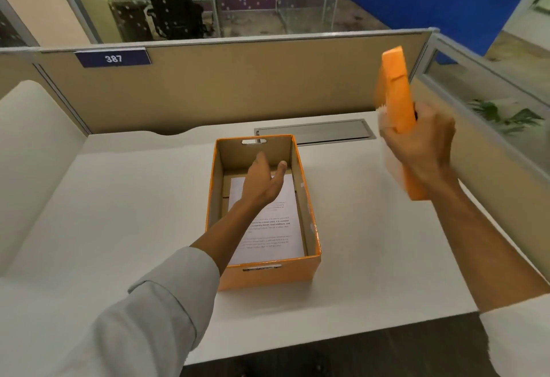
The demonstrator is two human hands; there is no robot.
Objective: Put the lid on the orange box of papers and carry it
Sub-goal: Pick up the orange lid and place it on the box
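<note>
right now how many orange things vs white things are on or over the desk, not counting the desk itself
orange: 2, the box and the lid held in the right hand
white: 1, the printed paper stack in the box
total: 3

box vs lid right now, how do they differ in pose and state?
The orange box sits flat on the white desk, open, papers inside; the orange lid is in the air, tilted on edge. The right hand grips the lid; the left hand hovers open over the box, not gripping it. Both are orange.
</note>
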